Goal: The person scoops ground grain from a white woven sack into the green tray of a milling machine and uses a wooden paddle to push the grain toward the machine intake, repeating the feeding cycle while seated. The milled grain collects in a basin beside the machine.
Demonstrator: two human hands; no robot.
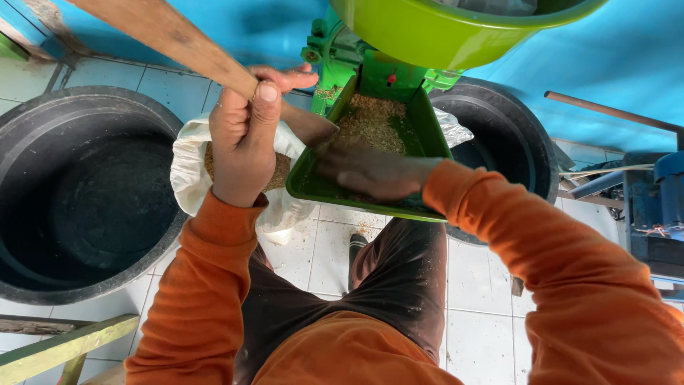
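Note:
My left hand is closed around a long wooden stick that slants up to the top left. My right hand, blurred, lies flat in a green tray on brown ground grain below a green machine. A white sack holding the same grain hangs open under the tray's left corner, below my left hand. Another bare hand and forearm show behind the stick at the sack's mouth; whose they are I cannot tell.
A green hopper bowl tops the machine. Large black tubs stand at left and behind the tray at right. A blue machine is at far right, and a green wooden bar at bottom left. White tiled floor lies underfoot.

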